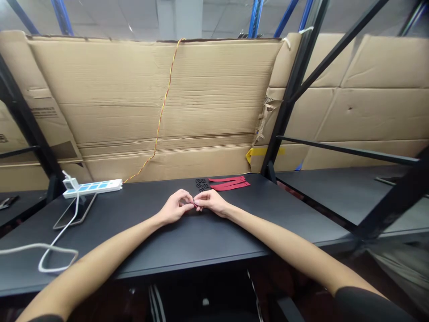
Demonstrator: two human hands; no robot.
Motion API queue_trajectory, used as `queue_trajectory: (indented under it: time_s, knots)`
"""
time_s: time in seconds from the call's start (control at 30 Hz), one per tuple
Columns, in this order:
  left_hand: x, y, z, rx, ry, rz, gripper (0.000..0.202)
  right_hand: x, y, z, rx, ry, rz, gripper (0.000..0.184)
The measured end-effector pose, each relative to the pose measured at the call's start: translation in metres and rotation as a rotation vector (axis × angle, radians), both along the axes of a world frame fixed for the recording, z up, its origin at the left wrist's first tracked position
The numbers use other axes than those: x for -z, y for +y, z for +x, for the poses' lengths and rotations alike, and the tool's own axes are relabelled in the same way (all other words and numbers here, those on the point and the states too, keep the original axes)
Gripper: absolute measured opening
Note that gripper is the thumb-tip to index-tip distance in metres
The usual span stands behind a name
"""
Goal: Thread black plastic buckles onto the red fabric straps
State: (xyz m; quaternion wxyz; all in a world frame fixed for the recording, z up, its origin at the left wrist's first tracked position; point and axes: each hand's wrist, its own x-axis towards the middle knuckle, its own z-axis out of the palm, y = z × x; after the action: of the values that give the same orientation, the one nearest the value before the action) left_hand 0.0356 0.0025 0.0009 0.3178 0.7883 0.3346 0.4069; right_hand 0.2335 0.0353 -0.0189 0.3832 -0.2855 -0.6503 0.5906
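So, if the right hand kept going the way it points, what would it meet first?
The small red piece at the fingertips of the right hand, then the left hand just beyond; depth is hard to judge.

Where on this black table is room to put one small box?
Free black tabletop lies between the white power strip and your left hand, and right of the red strips. It is crowded behind your right hand, at the small black pieces, and around the dark phone with its white cable.

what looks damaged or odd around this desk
The cardboard sheet behind the desk is torn at its right edge, beside the black metal upright. A ragged flap hangs there, so it looks ripped, not cut.
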Motion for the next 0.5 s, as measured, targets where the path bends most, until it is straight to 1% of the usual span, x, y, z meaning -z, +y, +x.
queue_trajectory:
  time_s: [0.07, 0.13, 0.27, 0.33, 0.37, 0.43, 0.5]
  knots:
    - [-0.0011, -0.001, 0.0013, -0.026, -0.024, 0.074, 0.018, 0.0014, 0.0005, -0.0015, 0.038, 0.012, 0.02, 0.035]
    - [-0.0024, -0.0023, 0.0027, -0.057, -0.043, 0.104, 0.017, 0.0031, 0.0012, -0.0032, 0.093, 0.048, 0.029, 0.035]
    - [-0.0024, -0.0054, 0.005, -0.197, -0.008, 0.115, 0.021, 0.006, 0.0014, -0.006, 0.148, 0.101, 0.079, 0.034]
    - [-0.0008, -0.0063, 0.0058, -0.247, 0.0, 0.085, 0.025, 0.0069, 0.0007, -0.007, 0.165, 0.104, 0.113, 0.033]
    - [0.0002, -0.0065, 0.0062, -0.249, -0.01, 0.057, 0.026, 0.0072, 0.0002, -0.0074, 0.178, 0.101, 0.131, 0.032]
    - [0.0021, -0.0061, 0.0071, -0.224, -0.065, -0.023, 0.028, 0.0074, -0.0012, -0.0078, 0.193, 0.09, 0.167, 0.032]
    - [0.0035, -0.0048, 0.0077, -0.192, -0.141, -0.117, 0.031, 0.007, -0.0033, -0.0078, 0.179, 0.072, 0.199, 0.032]
